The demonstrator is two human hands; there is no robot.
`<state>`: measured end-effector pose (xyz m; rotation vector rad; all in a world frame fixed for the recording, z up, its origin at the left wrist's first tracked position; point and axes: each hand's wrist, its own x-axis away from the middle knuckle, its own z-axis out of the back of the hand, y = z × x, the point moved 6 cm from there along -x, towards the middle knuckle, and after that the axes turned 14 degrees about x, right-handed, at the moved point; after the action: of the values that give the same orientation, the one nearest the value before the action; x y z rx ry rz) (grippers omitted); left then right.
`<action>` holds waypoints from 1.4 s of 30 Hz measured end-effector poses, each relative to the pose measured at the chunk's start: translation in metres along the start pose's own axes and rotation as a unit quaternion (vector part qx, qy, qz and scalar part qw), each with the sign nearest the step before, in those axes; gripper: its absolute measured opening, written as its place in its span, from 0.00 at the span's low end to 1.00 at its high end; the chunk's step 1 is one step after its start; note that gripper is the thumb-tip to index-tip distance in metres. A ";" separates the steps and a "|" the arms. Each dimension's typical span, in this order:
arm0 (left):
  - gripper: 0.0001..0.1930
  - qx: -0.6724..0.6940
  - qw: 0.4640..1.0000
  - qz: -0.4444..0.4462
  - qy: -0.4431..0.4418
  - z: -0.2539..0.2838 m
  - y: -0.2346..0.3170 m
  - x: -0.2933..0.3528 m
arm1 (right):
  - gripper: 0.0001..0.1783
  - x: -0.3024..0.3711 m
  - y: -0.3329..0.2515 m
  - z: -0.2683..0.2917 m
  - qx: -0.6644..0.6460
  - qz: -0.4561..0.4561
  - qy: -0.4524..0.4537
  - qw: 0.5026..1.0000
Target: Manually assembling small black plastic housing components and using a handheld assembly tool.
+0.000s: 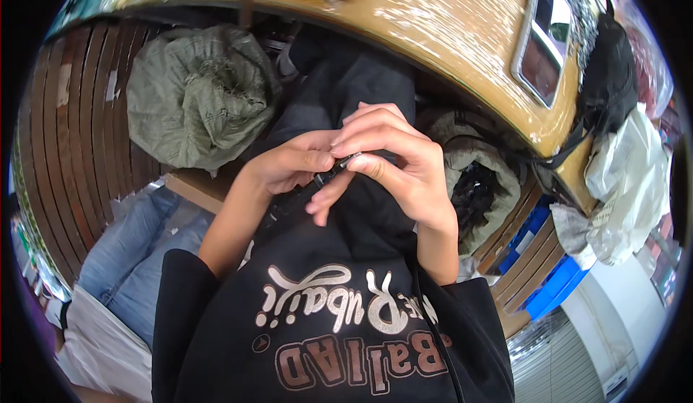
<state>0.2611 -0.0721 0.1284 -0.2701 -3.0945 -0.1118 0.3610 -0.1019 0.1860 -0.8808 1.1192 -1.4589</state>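
Note:
Over my lap, my left hand and my right hand meet at the fingertips. Between them is a narrow black piece, jointed or strap-like, with a small shiny part near its upper end. Thumb and fingers of the left hand pinch it from one side. The right thumb and fingertips close on its upper end from the other side. Fingers cover much of the piece, so its exact kind cannot be told. Its lower end fades against my black clothes.
A film-wrapped table curves across the top, with a phone-like device on it. A tied grey-green sack stands left, beside stacked brown boards. Right are an open sack of black pieces and a blue crate.

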 end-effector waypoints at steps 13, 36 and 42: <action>0.10 -0.353 0.714 -0.460 0.394 -0.012 0.076 0.055 | 0.25 -0.012 0.023 -0.067 -0.161 -0.319 -0.059 0.932; 0.12 -0.377 0.657 -0.490 0.430 -0.035 0.097 0.050 | 0.09 -0.013 0.000 -0.090 -0.302 -0.291 0.000 0.908; 0.12 -0.379 0.658 -0.483 0.436 -0.034 0.097 0.049 | 0.09 -0.012 0.002 -0.090 -0.294 -0.294 -0.002 0.909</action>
<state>0.2309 0.0291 0.1706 1.0990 -1.7133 -1.1338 0.2798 -0.0732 0.1580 -1.7630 1.3926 -1.6033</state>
